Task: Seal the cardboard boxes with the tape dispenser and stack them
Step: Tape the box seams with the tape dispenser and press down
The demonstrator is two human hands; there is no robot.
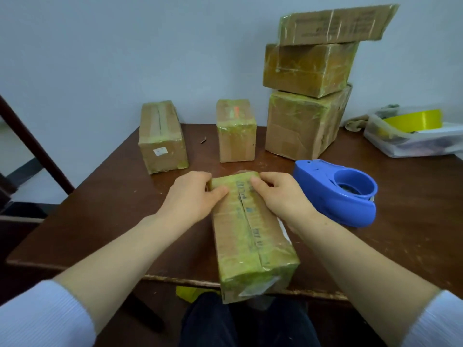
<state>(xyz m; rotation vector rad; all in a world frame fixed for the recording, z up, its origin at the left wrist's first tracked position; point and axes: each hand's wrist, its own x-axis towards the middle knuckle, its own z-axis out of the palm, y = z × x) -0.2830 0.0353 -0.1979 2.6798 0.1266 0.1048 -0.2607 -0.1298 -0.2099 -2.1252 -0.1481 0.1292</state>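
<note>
A long cardboard box (253, 236) wrapped in yellowish tape lies lengthwise on the brown table (105, 196), its near end jutting over the front edge. My left hand (193, 194) grips its far left corner, fingers curled over the far end and thumb on top. On the far right corner my right hand (280, 194) holds the box the same way, thumb on the top seam. The blue tape dispenser (338, 191) sits on the table just right of my right hand, untouched.
A stack of three taped boxes (308, 96) stands at the back right. Two single boxes (162, 139) (235, 131) stand at the back left and middle. A clear plastic bin (411, 139) with a yellow tape roll (416, 120) sits at the far right.
</note>
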